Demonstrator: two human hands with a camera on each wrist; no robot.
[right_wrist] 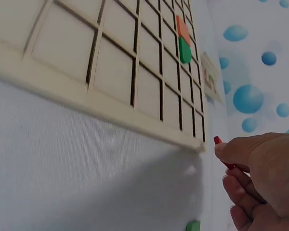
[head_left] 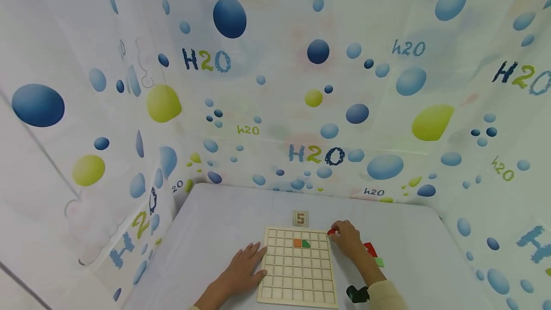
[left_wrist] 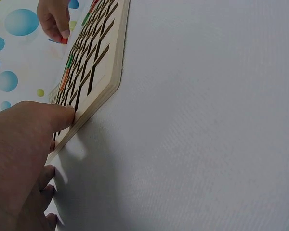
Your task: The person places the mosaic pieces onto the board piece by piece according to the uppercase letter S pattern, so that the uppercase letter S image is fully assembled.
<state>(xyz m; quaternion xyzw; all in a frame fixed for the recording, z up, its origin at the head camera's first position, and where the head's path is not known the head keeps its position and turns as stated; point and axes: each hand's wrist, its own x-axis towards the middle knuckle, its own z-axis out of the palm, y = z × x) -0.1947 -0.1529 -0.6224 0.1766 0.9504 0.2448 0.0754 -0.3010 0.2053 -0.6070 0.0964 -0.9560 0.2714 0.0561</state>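
Note:
A square-celled wooden grid board (head_left: 297,283) lies on the white table. An orange square tile (head_left: 297,243) and a green tile with one rounded corner (head_left: 306,243) sit side by side in one of its upper rows. My left hand (head_left: 241,270) rests at the board's left edge, fingers spread and thumb (left_wrist: 62,117) touching the frame. At the upper right corner, my right hand (head_left: 347,239) pinches a small red tile (right_wrist: 217,140) between thumb and fingers, just off the board. The held tile's full shape is hidden by the fingers.
A small card with a brown pattern on a grid (head_left: 300,218) lies beyond the board. Right of the board are red tiles (head_left: 370,249), a light green tile (head_left: 379,262) and dark green pieces (head_left: 357,294) near the right sleeve. A bubble-printed curtain (head_left: 275,109) surrounds the table.

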